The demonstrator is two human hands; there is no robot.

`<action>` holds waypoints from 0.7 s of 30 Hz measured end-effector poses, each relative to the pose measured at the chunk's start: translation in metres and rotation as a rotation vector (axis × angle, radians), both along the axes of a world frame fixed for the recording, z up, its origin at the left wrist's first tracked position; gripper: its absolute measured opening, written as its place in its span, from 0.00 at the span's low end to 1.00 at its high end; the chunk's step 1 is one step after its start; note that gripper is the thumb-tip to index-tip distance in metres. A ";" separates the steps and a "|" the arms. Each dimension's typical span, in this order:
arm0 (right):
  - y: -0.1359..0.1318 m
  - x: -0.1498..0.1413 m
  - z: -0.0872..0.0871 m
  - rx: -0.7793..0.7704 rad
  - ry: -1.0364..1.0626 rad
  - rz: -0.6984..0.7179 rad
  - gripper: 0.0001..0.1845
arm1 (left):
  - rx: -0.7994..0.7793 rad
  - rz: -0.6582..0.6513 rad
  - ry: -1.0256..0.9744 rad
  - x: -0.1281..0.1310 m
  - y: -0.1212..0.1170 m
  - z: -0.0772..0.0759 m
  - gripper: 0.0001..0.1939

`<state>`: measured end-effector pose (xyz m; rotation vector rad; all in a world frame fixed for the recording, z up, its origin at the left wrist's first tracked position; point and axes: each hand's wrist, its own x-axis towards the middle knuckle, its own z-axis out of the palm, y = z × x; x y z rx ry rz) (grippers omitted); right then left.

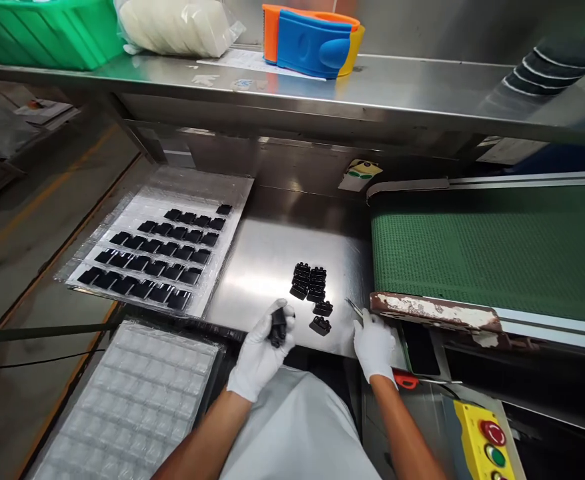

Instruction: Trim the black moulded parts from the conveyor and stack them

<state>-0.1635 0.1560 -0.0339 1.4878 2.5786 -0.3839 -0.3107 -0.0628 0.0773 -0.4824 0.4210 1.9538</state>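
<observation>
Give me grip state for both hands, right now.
Left hand: closed, holding a black molded part.
Right hand: closed, seems to hold a slim metal tool.

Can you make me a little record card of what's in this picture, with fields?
left hand: white glove, gripping a black molded part
right hand: white glove, holding thin metal tweezers
nearby: black molded parts on a steel table
also: clear plastic tray with rows of black parts; empty clear tray; green conveyor belt
</observation>
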 end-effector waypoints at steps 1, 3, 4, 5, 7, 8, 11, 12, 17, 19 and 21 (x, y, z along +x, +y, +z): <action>0.002 0.001 0.000 0.003 -0.052 0.009 0.23 | 0.030 -0.028 0.064 0.002 0.005 0.006 0.23; 0.003 0.002 0.001 -0.042 -0.039 0.014 0.21 | 0.046 -0.104 0.230 0.008 0.015 0.022 0.29; 0.002 0.002 0.002 -0.061 -0.023 0.019 0.21 | 0.029 -0.143 0.321 0.010 0.019 0.030 0.30; -0.001 0.003 0.005 -0.076 -0.007 0.030 0.21 | 0.004 -0.181 0.411 0.013 0.022 0.039 0.30; -0.012 0.010 0.016 -0.157 0.095 0.041 0.23 | -0.038 -0.251 0.586 0.015 0.024 0.052 0.27; -0.020 0.015 0.026 -0.231 0.193 0.030 0.24 | -0.043 -0.286 0.668 0.015 0.023 0.056 0.25; -0.045 0.031 0.074 -0.525 0.621 -0.062 0.29 | -0.041 -0.374 0.876 0.012 0.018 0.060 0.20; -0.051 0.035 0.095 -0.583 0.740 -0.078 0.29 | -0.050 -0.390 0.924 0.010 0.017 0.059 0.20; -0.058 0.029 0.197 -0.276 0.736 0.443 0.10 | -0.064 -0.374 1.057 0.003 0.012 0.052 0.21; -0.056 0.017 0.222 -0.058 0.623 0.742 0.15 | -0.047 -0.349 1.159 0.001 0.011 0.051 0.21; -0.056 0.005 0.237 0.123 0.483 0.915 0.20 | -0.018 -0.315 1.268 0.000 0.011 0.050 0.23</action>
